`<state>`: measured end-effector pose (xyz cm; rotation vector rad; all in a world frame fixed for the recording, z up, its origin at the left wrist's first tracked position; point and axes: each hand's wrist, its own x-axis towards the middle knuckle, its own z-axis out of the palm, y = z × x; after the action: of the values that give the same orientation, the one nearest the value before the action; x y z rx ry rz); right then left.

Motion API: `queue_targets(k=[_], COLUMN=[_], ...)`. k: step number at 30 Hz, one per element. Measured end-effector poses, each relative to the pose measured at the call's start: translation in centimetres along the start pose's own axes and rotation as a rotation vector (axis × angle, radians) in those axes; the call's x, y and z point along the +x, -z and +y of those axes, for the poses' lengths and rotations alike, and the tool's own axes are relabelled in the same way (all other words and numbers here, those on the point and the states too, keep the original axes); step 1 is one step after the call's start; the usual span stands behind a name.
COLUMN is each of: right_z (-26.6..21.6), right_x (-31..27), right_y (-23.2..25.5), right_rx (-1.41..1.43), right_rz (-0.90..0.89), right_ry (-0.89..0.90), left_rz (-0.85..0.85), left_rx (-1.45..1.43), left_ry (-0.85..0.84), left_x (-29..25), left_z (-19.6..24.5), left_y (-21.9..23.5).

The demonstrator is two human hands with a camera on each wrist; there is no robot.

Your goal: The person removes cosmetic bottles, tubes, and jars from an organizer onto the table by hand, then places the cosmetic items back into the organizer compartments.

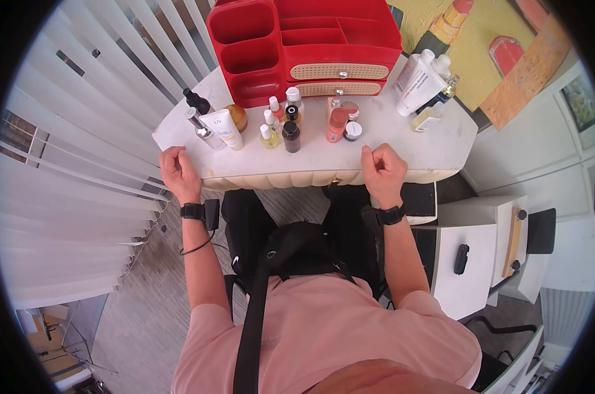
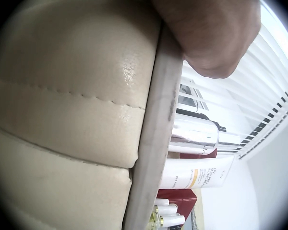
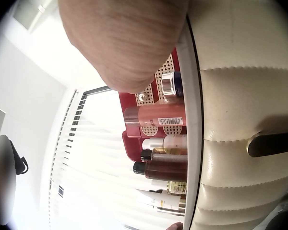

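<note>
My left hand [image 1: 180, 175] rests on the table's front left edge, its fingers curled in and holding nothing. Nearest to it are a white UV sunscreen tube [image 1: 224, 129] and a silver-capped bottle [image 1: 205, 133]. At the front right edge lies my right hand [image 1: 383, 172], likewise curled and without anything in it. A small white-lidded jar [image 1: 352, 131] and a pink bottle [image 1: 337, 125] stand to its left. Each wrist view shows only the rounded underside of a hand against the table edge; the fingertips are hidden there.
A red organizer [image 1: 284, 59] with compartments and two woven-front drawers stands at the back. Several small bottles, one of them dark brown [image 1: 291, 136], fill the middle. White tubes [image 1: 421, 85] cluster at the right. The table [image 1: 271, 172] has a padded cream front with a handle [image 3: 271, 143].
</note>
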<state>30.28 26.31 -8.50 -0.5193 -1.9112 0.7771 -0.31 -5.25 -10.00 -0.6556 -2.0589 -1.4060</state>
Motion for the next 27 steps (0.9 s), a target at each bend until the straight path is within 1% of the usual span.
queue_targets(k=[8,12,18,20,27], right_z=[0.0,0.0,0.0,0.0,0.1], right_x=[0.0,0.0,0.0,-0.1,0.0], right_y=[-0.1,-0.1,-0.1,0.0,-0.1], right_rx=[0.002,0.001,0.002,-0.001,-0.008], right_rz=[0.006,0.01,0.006,0.007,-0.007], right_ry=[0.028,0.027,0.023,0.019,-0.003], left_rz=[0.012,0.015,0.011,-0.021,-0.04], left_rx=[0.027,0.015,0.016,0.119,0.163], left_ry=[-0.032,-0.008,-0.047,-0.112,-0.112], left_x=[-0.3,-0.8,-1.5,-1.6,-1.4], left_z=[0.4,0.7,0.6,0.6,0.8], left_y=[0.0,0.0,0.0,0.2,0.2])
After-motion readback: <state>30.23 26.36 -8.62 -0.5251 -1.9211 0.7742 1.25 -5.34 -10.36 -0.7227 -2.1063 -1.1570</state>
